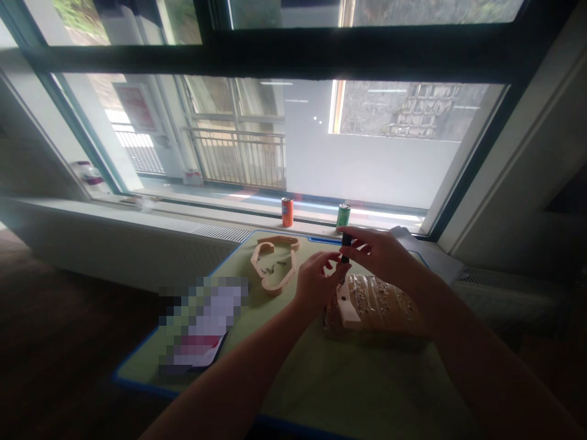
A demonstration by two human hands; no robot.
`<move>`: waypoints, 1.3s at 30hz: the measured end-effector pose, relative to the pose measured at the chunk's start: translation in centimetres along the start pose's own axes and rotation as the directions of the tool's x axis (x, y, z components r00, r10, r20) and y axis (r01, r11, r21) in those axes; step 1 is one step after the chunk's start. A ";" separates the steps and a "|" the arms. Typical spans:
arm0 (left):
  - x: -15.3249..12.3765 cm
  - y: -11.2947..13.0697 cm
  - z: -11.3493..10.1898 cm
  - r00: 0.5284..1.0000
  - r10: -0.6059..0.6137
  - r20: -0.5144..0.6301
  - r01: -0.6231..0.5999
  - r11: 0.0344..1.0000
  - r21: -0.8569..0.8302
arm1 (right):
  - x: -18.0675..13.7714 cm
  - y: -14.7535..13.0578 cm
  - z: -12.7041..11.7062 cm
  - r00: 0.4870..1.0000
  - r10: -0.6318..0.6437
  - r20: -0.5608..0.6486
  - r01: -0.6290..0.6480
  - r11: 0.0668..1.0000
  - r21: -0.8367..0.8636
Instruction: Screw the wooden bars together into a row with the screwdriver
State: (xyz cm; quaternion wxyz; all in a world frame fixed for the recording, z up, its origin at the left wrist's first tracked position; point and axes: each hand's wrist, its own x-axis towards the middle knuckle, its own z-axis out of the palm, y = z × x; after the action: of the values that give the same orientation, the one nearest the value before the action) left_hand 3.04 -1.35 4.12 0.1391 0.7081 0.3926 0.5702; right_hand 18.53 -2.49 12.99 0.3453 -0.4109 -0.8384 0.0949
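Note:
My right hand (378, 253) closes its fingers around the black handle of what looks like a screwdriver (346, 247), held upright. My left hand (321, 278) is pinched just under that handle; what sits between its fingertips is hidden. Below them a pale wooden piece (349, 308) with a dark hole rests on a brown, tape-wrapped package (380, 305). To the left, curved wooden pieces (277, 284) form a loose ring on the green table (257, 342). Several small screws (269, 269) lie inside the ring.
An orange can (287, 212) and a green can (343, 215) stand on the windowsill behind the table. At the table's left lies a blurred-out flat item (206, 324). White sheets (431, 256) are at the back right. A radiator cover (137, 244) runs under the window.

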 end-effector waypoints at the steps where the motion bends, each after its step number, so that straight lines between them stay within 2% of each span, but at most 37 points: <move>1: 0.0 0.0 0.1 1.000 0.006 -0.011 -0.006 1.000 0.012 | 0.0 -0.1 0.0 1.000 -0.009 -0.015 0.009 1.000 -0.015; 5: 0.2 0.0 0.4 0.999 0.004 -0.033 -0.004 1.000 -0.012 | -0.1 -0.2 -0.3 0.996 -0.047 -0.078 0.042 0.997 -0.068; 10: 0.4 0.2 0.3 1.000 0.003 -0.008 -0.004 0.999 -0.052 | -0.2 -0.5 -0.8 0.994 -0.072 -0.076 0.065 0.994 -0.091; 15: 0.3 0.5 0.1 0.997 0.058 0.052 -0.054 0.995 -0.078 | -0.2 -0.9 -1.2 0.991 -0.118 -0.060 0.106 0.980 -0.169; 22: 0.4 0.5 0.4 0.998 0.010 0.062 -0.002 0.992 -0.129 | 0.0 -1.0 -1.1 0.993 -0.086 -0.083 0.064 0.968 -0.244; 30: 0.4 0.2 0.4 0.995 -0.012 0.101 0.030 0.983 -0.179 | 0.0 -0.7 -0.6 0.993 -0.083 -0.089 0.074 0.992 -0.100; 36: 0.5 0.0 0.7 0.990 -0.109 0.093 0.126 0.972 -0.198 | 0.3 0.1 -0.2 0.989 -0.076 -0.124 0.062 0.992 -0.114; 39: 0.5 0.1 0.5 0.986 -0.110 0.124 0.132 0.973 -0.191 | 0.4 0.2 0.0 0.987 -0.079 -0.140 0.059 0.988 -0.143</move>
State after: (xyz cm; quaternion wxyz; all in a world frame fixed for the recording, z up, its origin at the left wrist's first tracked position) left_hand 3.57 -0.90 4.34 0.2655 0.6966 0.3678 0.5559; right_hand 18.49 -2.06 13.06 0.3790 -0.4105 -0.8294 -0.0056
